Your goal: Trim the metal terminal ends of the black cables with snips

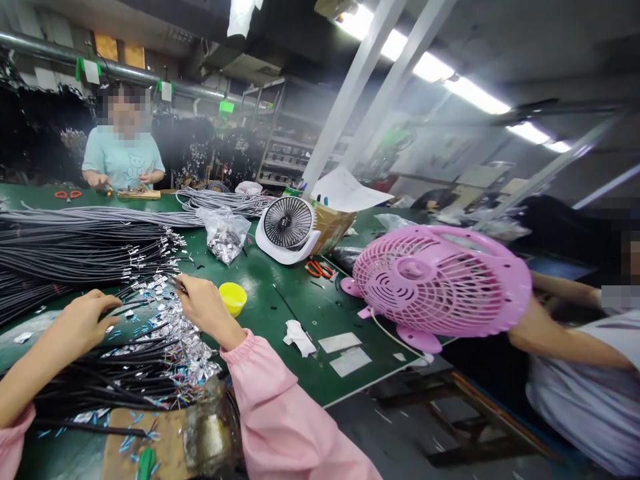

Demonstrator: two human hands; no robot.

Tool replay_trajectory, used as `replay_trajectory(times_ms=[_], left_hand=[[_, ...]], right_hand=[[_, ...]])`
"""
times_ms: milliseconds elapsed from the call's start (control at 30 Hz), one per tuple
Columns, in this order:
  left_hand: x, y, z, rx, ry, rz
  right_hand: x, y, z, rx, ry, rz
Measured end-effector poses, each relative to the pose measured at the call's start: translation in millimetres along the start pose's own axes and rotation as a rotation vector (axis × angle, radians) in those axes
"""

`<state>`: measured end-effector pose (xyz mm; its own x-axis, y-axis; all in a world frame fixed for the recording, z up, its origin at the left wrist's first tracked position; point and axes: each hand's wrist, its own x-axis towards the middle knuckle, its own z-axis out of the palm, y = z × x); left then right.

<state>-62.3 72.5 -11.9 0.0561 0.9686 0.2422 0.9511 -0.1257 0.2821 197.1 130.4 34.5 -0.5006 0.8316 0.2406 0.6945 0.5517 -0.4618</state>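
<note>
On the left, my left hand (80,327) hovers over the cables, thumb and index finger apart, with nothing clearly between them. My right hand (203,303) is closed on a small dark thing (179,285), partly hidden by the fingers and too small to name. Beneath both hands lie black cables (107,363) with stripped ends of coloured wire. Silvery foil scraps and blue bits (193,350) cover the bench between the hands. A large bundle of black cables (75,247) with white-tagged ends stretches behind my left hand.
A yellow cup (233,299), a bag of small parts (226,237) and orange-handled scissors (319,269) lie on the green bench (270,313). A white fan (287,227) and a large pink fan (440,283) stand beyond. A metal-and-wood fixture (207,433) sits near me. Two people sit nearby.
</note>
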Motion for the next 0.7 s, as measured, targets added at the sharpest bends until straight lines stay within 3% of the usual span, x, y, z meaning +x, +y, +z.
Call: replay_trajectory(times_ms=[200,367,533,700], left_hand=[[25.6,-25.1,35.1,0.115,-0.082,-0.059],[24.8,-12.3,46.0,0.071,-0.044,0.064],[16.9,25.2,44.9,-0.053,0.181,0.245],[-5.7,53.5,13.1,-0.115,0.536,0.347]], right_hand=[[-4.9,-5.8,6.6,0.047,-0.060,-0.065],[-7.8,-6.3,10.2,0.144,-0.015,-0.072],[-6.3,-6.1,14.5,0.261,0.131,-0.025],[-11.8,-16.2,19.9,0.405,0.280,-0.002]])
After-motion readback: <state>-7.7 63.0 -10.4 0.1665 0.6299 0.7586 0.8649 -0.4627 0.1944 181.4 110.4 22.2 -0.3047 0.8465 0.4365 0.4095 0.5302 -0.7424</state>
